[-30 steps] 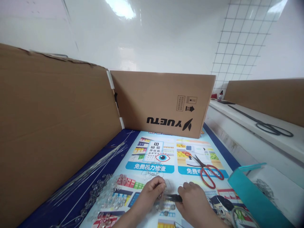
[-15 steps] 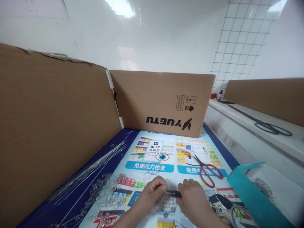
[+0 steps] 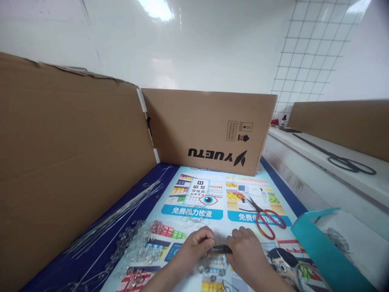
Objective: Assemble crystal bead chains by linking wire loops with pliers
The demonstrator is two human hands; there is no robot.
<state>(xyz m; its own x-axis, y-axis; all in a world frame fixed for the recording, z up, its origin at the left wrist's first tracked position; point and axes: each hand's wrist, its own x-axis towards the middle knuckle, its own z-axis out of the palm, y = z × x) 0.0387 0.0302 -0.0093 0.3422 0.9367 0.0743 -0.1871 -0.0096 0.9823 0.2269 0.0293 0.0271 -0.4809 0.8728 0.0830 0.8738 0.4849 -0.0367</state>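
My right hand (image 3: pixel 246 250) is wrapped around a pair of dark pliers (image 3: pixel 222 249), whose jaws point left. The handles are hidden in my palm. Close to the jaw tips, my left hand (image 3: pixel 199 245) is closed in a pinch on a thin wire, mostly hidden by the fingers. Below the two hands, several clear round beads (image 3: pixel 212 271) lie on or just above the printed sheet (image 3: pixel 194 229). Fine wire loops with small clear beads (image 3: pixel 194 219) rest just beyond my left hand.
Left are piles of clear beads (image 3: pixel 142 245) and a bundle of straight wires (image 3: pixel 121 213). Red-handled scissors (image 3: pixel 267 221) lie right of my hands, near a teal box (image 3: pixel 328 247). Cardboard panels (image 3: pixel 209 129) wall the left and back. Dark scissors (image 3: pixel 340 158) rest on a white ledge.
My hands keep nearly the same place, with the pliers' jaws turned slightly between them. The view has shifted a little.
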